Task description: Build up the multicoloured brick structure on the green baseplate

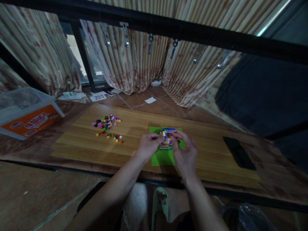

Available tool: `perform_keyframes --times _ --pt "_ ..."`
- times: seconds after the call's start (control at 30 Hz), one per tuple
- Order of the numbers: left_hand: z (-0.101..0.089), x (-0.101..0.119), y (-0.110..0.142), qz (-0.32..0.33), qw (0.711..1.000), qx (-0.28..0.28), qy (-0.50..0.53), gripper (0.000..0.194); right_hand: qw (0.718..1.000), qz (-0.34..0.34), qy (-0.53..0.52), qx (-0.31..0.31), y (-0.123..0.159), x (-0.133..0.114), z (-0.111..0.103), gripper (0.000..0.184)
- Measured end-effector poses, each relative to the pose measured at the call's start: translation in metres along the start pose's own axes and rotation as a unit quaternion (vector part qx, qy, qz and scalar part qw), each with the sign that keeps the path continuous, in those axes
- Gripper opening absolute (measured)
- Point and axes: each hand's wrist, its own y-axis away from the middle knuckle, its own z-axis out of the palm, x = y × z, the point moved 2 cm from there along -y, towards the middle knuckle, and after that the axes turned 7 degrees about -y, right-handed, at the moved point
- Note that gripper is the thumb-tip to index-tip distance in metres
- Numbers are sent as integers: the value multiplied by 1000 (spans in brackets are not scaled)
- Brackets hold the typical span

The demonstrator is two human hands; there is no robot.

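A green studded baseplate (162, 158) lies on the wooden board, and a small boxy structure of multicoloured toy bricks (167, 138) stands on it. At the structure's left side is my left hand (151, 145), thumb and fingers closed together against the bricks. My right hand (185, 148) grips the right side, its fingers curled over the far corner and the thumb at the near side. Whether a loose brick is between the fingertips is too small to make out. Off to the left, loose toy bricks (107, 122) lie in a pile, with several more scattered nearer me.
The wooden board (134, 128) rests on a cloth-covered table. A black phone-like slab (239, 153) lies on its right end. A clear plastic box with an orange label (31, 118) stands at the left. A dark metal bar (154, 22) with hanging clips crosses above.
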Motion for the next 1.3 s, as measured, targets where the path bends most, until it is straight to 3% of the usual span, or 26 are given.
perform_keyframes --times 0.1,0.33,0.57,0.97,1.03,1.13,1.3 --pt "1 -1 -1 17 999 16 -21 20 997 54 -29 41 -2 13 -1 30" --pt "2 -4 -3 33 998 32 -39 21 979 173 -106 12 -3 24 8 42" --pt "3 -2 -2 38 999 25 -11 17 981 181 -64 14 0 17 17 63" --pt "7 -3 1 49 998 40 22 21 976 199 -82 20 1 17 24 65" --pt "6 -2 4 16 997 41 57 26 974 202 -98 27 1 19 23 63" --pt "0 3 7 -85 984 38 152 34 968 200 -137 66 -1 20 17 55" --pt "-17 15 6 -178 920 -5 348 43 982 85 -132 103 -2 2 3 30"
